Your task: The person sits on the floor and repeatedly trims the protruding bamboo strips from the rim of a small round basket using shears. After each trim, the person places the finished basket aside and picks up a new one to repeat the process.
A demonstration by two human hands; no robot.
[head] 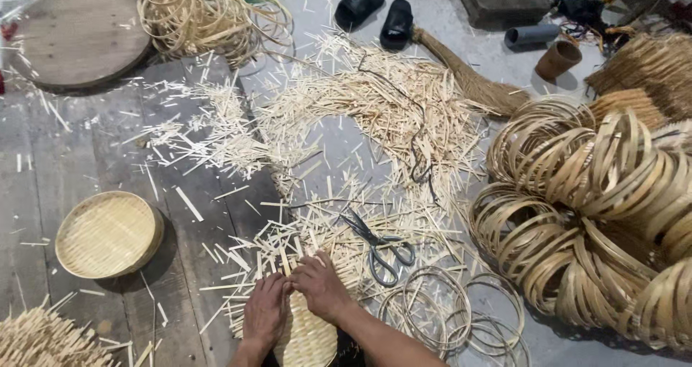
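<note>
Head view: hands (292, 302) on woven mat (308, 338), scissors (378, 246) beside (strips (375, 108) everywhere).

The woven bamboo piece (306, 338) lay flat on the floor at the lower edge of the view, pale yellow and rounded. Loose strip ends stuck out from its top edge. Both hands pressed on it.

The left hand (265, 315) and right hand (321, 288) cover the upper part of the woven mat (308, 342); the near edge cuts off its lower part. The right edge cuts off the stacked bamboo rings (605, 223). The straw bundle (43, 342) at near left is cropped.
</note>
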